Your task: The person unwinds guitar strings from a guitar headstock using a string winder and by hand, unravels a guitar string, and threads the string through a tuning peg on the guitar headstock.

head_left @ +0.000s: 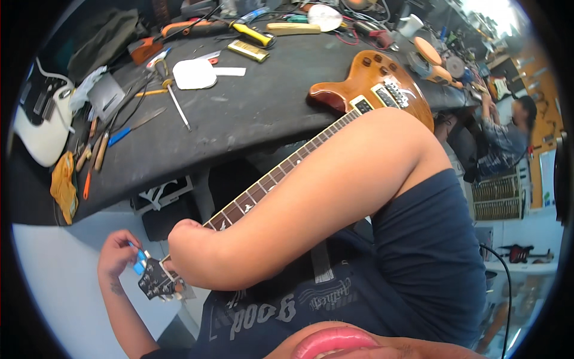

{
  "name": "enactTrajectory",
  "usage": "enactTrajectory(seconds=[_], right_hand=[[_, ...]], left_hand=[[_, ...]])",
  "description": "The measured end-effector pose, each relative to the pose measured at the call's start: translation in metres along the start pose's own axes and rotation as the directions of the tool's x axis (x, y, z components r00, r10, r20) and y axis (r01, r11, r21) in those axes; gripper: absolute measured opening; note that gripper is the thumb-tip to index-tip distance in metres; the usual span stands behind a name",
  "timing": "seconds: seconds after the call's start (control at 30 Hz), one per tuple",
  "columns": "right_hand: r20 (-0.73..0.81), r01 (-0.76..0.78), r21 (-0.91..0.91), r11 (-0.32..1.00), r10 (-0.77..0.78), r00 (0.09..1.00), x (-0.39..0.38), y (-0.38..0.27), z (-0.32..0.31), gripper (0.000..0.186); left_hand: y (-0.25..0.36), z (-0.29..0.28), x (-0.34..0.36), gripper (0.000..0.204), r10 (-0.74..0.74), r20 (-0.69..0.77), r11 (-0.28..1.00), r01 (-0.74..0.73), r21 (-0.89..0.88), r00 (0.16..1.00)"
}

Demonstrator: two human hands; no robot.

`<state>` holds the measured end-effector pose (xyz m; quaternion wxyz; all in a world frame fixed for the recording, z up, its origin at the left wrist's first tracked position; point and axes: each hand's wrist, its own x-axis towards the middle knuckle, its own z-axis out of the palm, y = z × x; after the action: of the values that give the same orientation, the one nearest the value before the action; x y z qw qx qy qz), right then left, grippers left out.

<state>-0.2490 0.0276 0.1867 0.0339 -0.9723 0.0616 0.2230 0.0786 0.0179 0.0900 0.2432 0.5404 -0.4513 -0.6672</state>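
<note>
An amber-brown electric guitar [332,90] lies with its body on the dark bench and its neck [263,186] slanting down-left toward me. My left hand [119,256] is closed on a blue string winder [140,261] at a tuner on the black headstock [153,281]. My right forearm crosses over the fretboard, and my right hand [194,251] is bent round the neck beside the nut; most of its fingers are hidden behind the hand and wrist.
A white guitar body [42,128], screwdrivers [119,135], a yellow cloth [64,185] and a white pad [194,75] lie on the bench [239,102]. A power tool [437,73] sits at the back right. A co-worker [502,137] is at the far right, near a hanging cable [507,281].
</note>
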Motion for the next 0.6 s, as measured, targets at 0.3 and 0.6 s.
enactTrajectory(seconds=[0.3,0.6], right_hand=[[-0.091,-0.130,-0.076,0.989,0.123,0.988,0.036,-0.008,0.028,0.051],[0.041,0.080,-0.033,0.996,-0.079,0.996,0.003,0.007,-0.002,0.031]], left_hand=[[0.004,0.011,-0.004,0.012,0.141,0.055,0.976,-0.129,-0.172,0.989],[0.009,-0.030,-0.016,0.011,-0.077,0.090,0.990,0.065,0.129,0.993]])
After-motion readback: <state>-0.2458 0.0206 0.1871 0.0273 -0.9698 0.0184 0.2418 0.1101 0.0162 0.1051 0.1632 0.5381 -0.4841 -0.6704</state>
